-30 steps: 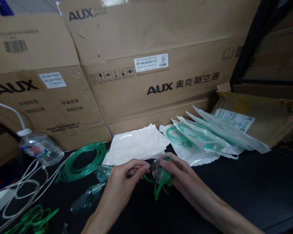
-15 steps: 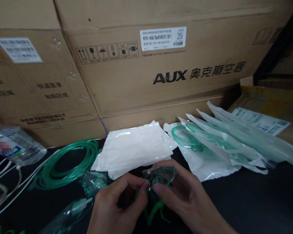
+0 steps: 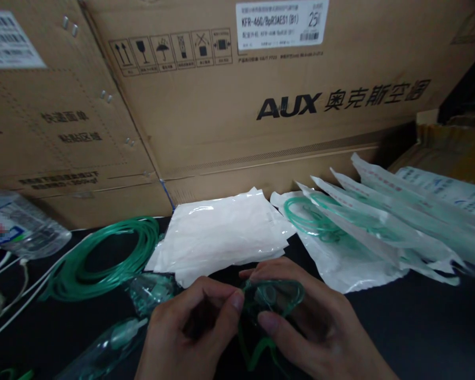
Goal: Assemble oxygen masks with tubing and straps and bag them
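Observation:
A clear green oxygen mask point(image 3: 279, 290) is between my two hands, low in the middle of the view. My right hand point(image 3: 312, 316) is curled around its right side, thumb on the near face. Thumb and forefinger of my left hand point(image 3: 200, 322) pinch at the mask's left edge, where the exact spot is covered by the fingertips. From there a green elastic strap point(image 3: 255, 353) hangs in a loop below. Left of my hands lie another clear mask piece point(image 3: 152, 290) and a clear bag with a pale green connector point(image 3: 119, 338).
Coiled green tubing point(image 3: 103, 258) lies at left near white cables and a plastic bottle point(image 3: 24, 224). Flat white packets point(image 3: 221, 227) lie behind my hands. Several packs with green tubing point(image 3: 360, 221) lean at right. A large cardboard box point(image 3: 206, 116) stands behind everything.
The view has shifted slightly closer and downward. My right hand has moved a little right, and more of the mask's rim now shows between my hands. Both hands keep their hold.

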Demonstrator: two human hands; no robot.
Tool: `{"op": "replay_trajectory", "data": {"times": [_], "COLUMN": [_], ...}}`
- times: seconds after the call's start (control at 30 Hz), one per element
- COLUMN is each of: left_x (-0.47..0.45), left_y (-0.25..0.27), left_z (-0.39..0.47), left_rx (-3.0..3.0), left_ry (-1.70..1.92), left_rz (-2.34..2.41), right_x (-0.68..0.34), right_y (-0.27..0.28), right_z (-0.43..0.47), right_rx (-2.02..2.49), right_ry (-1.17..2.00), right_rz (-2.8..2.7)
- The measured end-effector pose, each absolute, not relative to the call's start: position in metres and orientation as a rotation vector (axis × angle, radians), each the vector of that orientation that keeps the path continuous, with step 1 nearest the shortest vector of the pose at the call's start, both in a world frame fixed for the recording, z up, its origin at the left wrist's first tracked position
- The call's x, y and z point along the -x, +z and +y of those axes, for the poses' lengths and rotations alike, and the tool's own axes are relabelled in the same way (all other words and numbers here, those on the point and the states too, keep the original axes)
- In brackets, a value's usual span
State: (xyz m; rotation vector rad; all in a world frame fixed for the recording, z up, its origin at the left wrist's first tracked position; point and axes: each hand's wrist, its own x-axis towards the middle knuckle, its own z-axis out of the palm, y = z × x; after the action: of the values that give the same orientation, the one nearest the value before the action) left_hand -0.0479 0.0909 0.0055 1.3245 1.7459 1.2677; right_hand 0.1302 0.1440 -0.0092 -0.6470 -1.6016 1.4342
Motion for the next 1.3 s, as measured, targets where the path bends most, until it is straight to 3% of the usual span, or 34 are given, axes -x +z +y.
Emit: {"op": "replay_trajectory", "data": {"times": [0.5,0.83,1.03,1.3], "left_x": [0.069,0.066,0.065,0.064], "left_y": [-0.011,-0.006,-0.004,-0.004], "left_z": [0.098,0.104,0.103,0.102], "left_rx": [-1.703,-1.908,-2.039,-2.317], "left_ry": [1.1,1.268,1.351,1.309], "left_rz": [1.682,1.46,1.502,1.412], "right_x": [-0.141,-0.14,-0.138,-0.134], "right_y": [-0.015,-0.02,-0.003,-0.007], "right_z": [0.153,0.153,0.149,0.155], "right_rx": [0.559,0.544,0.532,0.731], "right_ry": [0.796,0.922,1.21,1.104], "right_rz": [-2.163,-2.047,-1.88,-1.973]}}
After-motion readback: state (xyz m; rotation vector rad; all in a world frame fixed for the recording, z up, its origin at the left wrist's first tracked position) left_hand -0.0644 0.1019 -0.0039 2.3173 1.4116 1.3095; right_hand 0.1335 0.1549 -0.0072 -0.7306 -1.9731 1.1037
